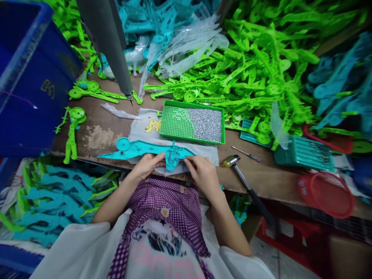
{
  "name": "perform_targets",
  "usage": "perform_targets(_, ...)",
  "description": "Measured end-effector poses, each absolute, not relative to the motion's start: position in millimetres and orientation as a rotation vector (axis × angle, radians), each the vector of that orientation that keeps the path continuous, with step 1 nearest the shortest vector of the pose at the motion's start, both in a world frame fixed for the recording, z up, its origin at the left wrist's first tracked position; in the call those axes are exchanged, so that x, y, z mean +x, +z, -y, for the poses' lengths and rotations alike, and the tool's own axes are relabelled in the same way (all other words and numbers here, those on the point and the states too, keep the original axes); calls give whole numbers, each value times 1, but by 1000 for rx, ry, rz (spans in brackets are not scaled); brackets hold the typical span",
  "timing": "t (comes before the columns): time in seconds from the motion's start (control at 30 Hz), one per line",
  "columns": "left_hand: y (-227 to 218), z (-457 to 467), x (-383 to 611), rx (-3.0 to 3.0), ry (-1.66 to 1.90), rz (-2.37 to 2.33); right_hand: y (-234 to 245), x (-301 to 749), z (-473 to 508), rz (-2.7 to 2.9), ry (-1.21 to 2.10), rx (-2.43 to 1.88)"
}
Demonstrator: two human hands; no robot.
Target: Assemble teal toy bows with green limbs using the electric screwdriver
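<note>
A long turquoise plastic part point(145, 148), shaped like a toy gun half with a round disc at its left end, lies across the bench edge. My left hand point(148, 164) is closed on its lower edge, thumb beside the ribbed middle section. At the part's right side, my right hand point(203, 173) pinches with fingertips against it. A thin reddish line shows by those fingertips, too small to name. Just behind the part stands a green tray point(177, 137) with small silvery metal pieces point(205, 124) heaped in its right half. Beneath lies a pale cloth point(139, 130) with a yellow cartoon figure.
A grey powered screwdriver point(116, 54) hangs above the bench. Piles of lime-green parts point(255, 77) fill the back. To the right lie a hammer point(247, 178), a small screwdriver point(247, 154) and a red basket point(329, 193). A blue bin point(29, 97) stands left.
</note>
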State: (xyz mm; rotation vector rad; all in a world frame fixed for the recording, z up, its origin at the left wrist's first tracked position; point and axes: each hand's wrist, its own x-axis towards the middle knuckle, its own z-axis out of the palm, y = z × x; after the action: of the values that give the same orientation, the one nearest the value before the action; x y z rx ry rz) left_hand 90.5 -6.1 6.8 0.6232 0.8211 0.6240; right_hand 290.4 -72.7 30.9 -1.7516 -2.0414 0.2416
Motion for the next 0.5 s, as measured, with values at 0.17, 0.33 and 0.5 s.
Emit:
perform_targets(0.17, 6, 5, 90, 714, 622, -797, 25, 283, 74, 2034, 74, -1783)
perform_targets(0.33, 7, 4, 90, 762, 667, -766, 23, 273, 76, 1970, 23, -1788)
perform_targets(0.5, 9, 3, 91, 772, 693, -749, 21, 266, 80, 1907, 24, -1791)
